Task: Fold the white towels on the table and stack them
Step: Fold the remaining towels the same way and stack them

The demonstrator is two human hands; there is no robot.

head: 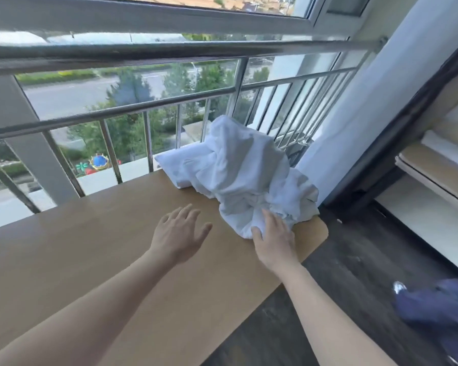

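Hardly begun, I'd judge: crumpled towels sit heaped and unfolded at the right hand, its grip unclear, with the left hand spread wide beside it, holding nothing.

The towels at centre right are plain white with bluish shadows; the worktop is plain tan. Lower right, the floor is dark grey wood-grain, a cloth navy. The railing is silver, trees green

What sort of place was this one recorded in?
Probably an upper-floor room or enclosed balcony: a metal railing before a window over street and trees, a wooden table with white towels, shelves beside.
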